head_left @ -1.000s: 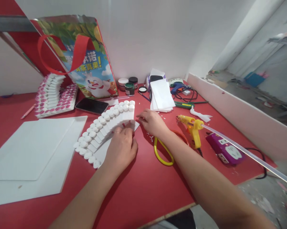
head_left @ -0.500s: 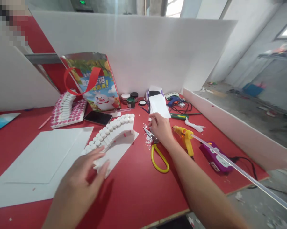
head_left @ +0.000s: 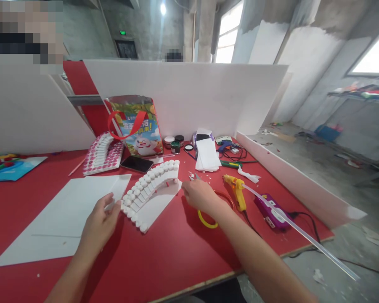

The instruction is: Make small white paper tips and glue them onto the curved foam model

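Observation:
A curved white model with rows of round white pieces along its edge lies on a white sheet on the red table. My left hand is at the model's left end, thumb and fingers apart, the thumb close to or touching the edge. At the model's right end is my right hand, its fingers pressed together; anything between the fingertips is hidden. Partly under this hand lie scissors with a yellow handle loop and a red one. Stacked white cards rest farther back.
Right of my right hand are a yellow glue gun with a long clear stick and a purple power strip. A phone, paint jars and a printed bag stand or lie behind. White sheets lie left.
My right hand has moved from the white cards toward me and left, to the model's right end. My left hand has drawn back left from over the model. The camera view has tilted up.

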`<act>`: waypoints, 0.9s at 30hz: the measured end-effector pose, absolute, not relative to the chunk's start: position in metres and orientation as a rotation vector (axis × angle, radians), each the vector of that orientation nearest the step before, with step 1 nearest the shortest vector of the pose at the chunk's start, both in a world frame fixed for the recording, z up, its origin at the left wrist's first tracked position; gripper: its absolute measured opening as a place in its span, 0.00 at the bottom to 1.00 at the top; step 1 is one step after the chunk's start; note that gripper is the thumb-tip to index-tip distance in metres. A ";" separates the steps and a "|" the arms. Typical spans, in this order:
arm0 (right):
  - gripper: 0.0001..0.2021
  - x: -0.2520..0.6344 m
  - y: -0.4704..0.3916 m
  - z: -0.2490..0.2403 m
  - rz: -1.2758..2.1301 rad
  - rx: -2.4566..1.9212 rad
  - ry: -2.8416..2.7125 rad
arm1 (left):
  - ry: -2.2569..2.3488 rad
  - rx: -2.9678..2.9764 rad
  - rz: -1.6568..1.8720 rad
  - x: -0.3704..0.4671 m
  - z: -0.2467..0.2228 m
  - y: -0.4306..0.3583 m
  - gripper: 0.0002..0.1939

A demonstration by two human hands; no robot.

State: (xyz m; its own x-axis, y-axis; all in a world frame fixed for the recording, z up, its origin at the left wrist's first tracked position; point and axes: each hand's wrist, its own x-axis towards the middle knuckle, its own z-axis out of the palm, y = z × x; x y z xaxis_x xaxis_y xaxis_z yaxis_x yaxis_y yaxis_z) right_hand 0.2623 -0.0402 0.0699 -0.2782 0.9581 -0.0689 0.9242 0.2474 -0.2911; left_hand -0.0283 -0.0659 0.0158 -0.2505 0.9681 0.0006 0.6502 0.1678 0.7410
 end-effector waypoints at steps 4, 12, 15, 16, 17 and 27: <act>0.09 0.258 -0.080 0.066 0.462 -1.731 -2.497 | 1.971 1.460 0.944 -0.029 0.016 -0.049 0.28; 0.13 0.256 -0.106 0.029 0.403 -1.583 -2.394 | 1.918 1.610 0.739 -0.021 0.022 -0.053 0.30; 0.12 0.253 -0.105 0.023 0.330 -1.530 -2.439 | 1.912 1.569 0.723 -0.019 0.023 -0.062 0.31; 0.11 0.252 -0.105 0.022 0.308 -1.515 -2.446 | 1.902 1.534 0.733 -0.019 0.022 -0.064 0.31; 0.11 0.251 -0.106 0.020 0.289 -1.501 -2.445 | 1.884 1.492 0.751 -0.019 0.021 -0.067 0.32; 0.14 0.256 -0.107 0.004 0.266 -1.404 -2.366 | 1.497 1.016 0.864 -0.016 0.023 -0.074 0.24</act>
